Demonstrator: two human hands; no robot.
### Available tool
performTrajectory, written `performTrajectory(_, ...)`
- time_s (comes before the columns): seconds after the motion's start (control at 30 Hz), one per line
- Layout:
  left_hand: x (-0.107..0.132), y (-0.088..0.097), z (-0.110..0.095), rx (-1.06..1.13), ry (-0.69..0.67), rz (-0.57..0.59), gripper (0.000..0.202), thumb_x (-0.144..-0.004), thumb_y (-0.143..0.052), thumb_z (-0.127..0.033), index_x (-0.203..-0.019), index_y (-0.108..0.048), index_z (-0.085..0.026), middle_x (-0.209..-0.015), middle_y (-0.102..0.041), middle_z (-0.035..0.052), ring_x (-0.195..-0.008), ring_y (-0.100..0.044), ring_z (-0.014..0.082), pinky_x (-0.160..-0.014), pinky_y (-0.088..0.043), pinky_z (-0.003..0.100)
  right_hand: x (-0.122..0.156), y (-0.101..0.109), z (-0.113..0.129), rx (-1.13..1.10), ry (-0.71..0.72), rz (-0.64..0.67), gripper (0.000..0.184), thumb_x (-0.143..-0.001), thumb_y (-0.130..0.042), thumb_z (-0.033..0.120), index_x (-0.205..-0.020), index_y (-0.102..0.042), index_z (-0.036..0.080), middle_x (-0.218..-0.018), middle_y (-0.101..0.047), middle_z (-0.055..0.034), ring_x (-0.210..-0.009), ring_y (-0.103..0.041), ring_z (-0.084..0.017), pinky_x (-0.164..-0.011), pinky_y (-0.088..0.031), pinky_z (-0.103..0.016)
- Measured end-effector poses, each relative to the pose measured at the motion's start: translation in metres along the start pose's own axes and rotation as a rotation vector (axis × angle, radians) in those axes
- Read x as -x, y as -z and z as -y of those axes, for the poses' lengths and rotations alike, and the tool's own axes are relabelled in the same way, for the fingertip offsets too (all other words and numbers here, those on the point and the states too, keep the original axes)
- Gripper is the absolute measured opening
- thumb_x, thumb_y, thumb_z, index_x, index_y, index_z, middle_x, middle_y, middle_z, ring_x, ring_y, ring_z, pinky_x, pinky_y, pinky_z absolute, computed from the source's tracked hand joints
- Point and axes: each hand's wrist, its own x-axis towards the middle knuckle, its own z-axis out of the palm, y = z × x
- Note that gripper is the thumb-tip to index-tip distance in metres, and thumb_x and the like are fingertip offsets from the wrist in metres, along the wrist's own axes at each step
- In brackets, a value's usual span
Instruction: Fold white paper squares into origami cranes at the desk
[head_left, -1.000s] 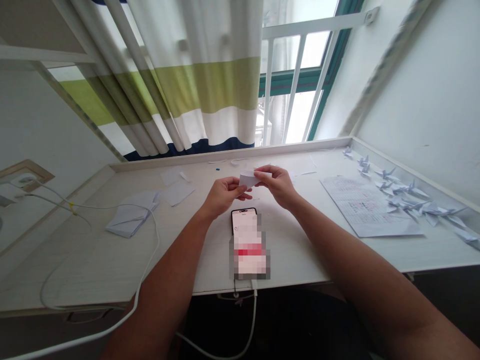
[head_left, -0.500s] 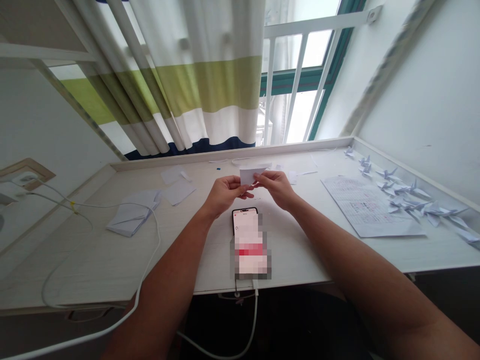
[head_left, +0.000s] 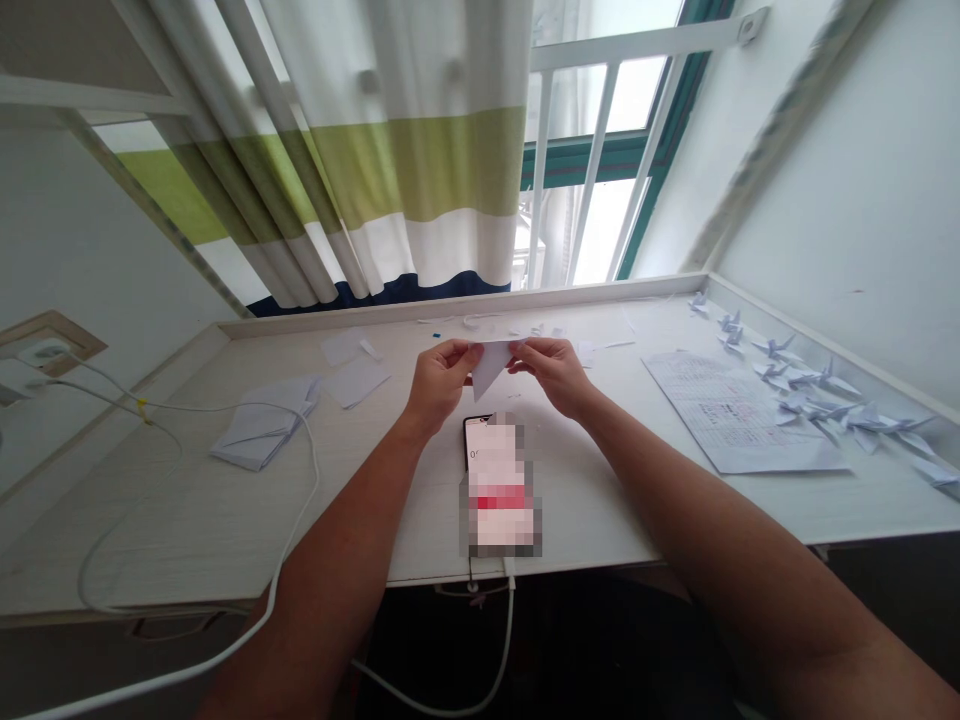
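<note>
Above the middle of the desk, both hands hold a small white sheet of paper (head_left: 491, 366), which now shows a pointed, triangular outline. My left hand (head_left: 441, 382) pinches its left side between thumb and fingers. On the other side, my right hand (head_left: 550, 374) grips the upper right corner, its lower fingers curled beneath. A phone (head_left: 499, 490), partly pixelated, lies on the desk just below the hands with a white cable plugged into its near end. Folded paper cranes (head_left: 817, 385) stand in a row along the right edge.
A stack of folded paper (head_left: 264, 425) lies at left, with loose white sheets (head_left: 355, 382) beside it. Right of the hands is a sheet with handwriting (head_left: 731, 420). White charging cables (head_left: 225, 408) run from a wall socket (head_left: 49, 352) across the left side. Paper scraps lie at the back.
The paper has gone from a rectangular look to a triangular one pointing down. My left hand has shifted slightly up and left, apart from the right hand.
</note>
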Motion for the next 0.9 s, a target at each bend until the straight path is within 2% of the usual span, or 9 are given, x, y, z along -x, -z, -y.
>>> performTrajectory(0.1, -0.0007, -0.0007, 0.0006, 0.018, 0.022, -0.006, 0.052, -0.066, -0.090, -0.060, -0.089, -0.077, -0.015, -0.083, -0.079, 0.0071, -0.074, -0.072, 0.0206, -0.065, -0.058, 0.032, -0.0003, 0.0002, -0.0003, -0.028, 0.003, 0.002, 0.031, -0.080, -0.084, 0.053, -0.080, -0.082, 0.021, -0.082, -0.073, -0.0038, -0.078, -0.066, -0.017, -0.080, -0.059, -0.036)
performTrajectory(0.27, 0.0000, 0.0002, -0.0011, 0.010, 0.015, 0.030, 0.049, -0.069, -0.089, -0.059, -0.086, -0.075, -0.015, -0.081, -0.078, 0.0070, -0.073, -0.071, 0.0198, -0.066, -0.058, 0.032, -0.0004, -0.0006, -0.0008, -0.084, -0.037, 0.016, 0.030, -0.079, -0.085, 0.050, -0.079, -0.080, 0.020, -0.083, -0.073, -0.0039, -0.078, -0.067, -0.017, -0.080, -0.060, -0.036)
performTrajectory(0.47, 0.0003, 0.0033, -0.0004, -0.024, -0.004, 0.052, 0.045, -0.073, -0.088, -0.056, -0.090, -0.078, -0.016, -0.085, -0.080, 0.0078, -0.078, -0.072, 0.0211, -0.068, -0.057, 0.032, -0.0004, -0.0005, -0.0018, -0.145, -0.025, 0.003, 0.030, -0.075, -0.089, 0.037, -0.099, -0.080, 0.023, -0.083, -0.077, -0.0019, -0.076, -0.070, -0.016, -0.080, -0.061, -0.038)
performTrajectory(0.67, -0.0022, 0.0044, 0.0026, 0.011, -0.018, 0.042, 0.049, -0.068, -0.091, -0.056, -0.091, -0.079, -0.015, -0.083, -0.080, 0.0076, -0.079, -0.073, 0.0217, -0.070, -0.057, 0.032, -0.0012, -0.0001, 0.0000, -0.161, 0.015, -0.034, 0.008, -0.078, -0.082, 0.026, -0.084, -0.081, 0.021, -0.085, -0.076, -0.0027, -0.077, -0.070, -0.016, -0.086, -0.062, -0.041)
performTrajectory(0.77, -0.0033, 0.0048, 0.0034, 0.006, -0.024, 0.031, 0.051, -0.066, -0.092, -0.057, -0.090, -0.079, -0.014, -0.083, -0.080, 0.0080, -0.075, -0.071, 0.0197, -0.067, -0.055, 0.030, -0.0012, -0.0007, 0.0026, -0.180, 0.011, -0.035, 0.011, -0.080, -0.080, 0.030, -0.083, -0.082, 0.019, -0.083, -0.075, -0.0038, -0.078, -0.071, -0.017, -0.089, -0.062, -0.042)
performTrajectory(0.9, -0.0036, 0.0041, 0.0037, 0.009, -0.026, 0.032, 0.052, -0.066, -0.092, -0.057, -0.091, -0.080, -0.014, -0.081, -0.080, 0.0080, -0.074, -0.070, 0.0193, -0.067, -0.055, 0.029, -0.0002, -0.0028, 0.0052, -0.135, 0.012, -0.056, 0.029, -0.082, -0.084, 0.044, -0.080, -0.077, 0.016, -0.081, -0.074, -0.0051, -0.079, -0.072, -0.018, -0.086, -0.063, -0.041)
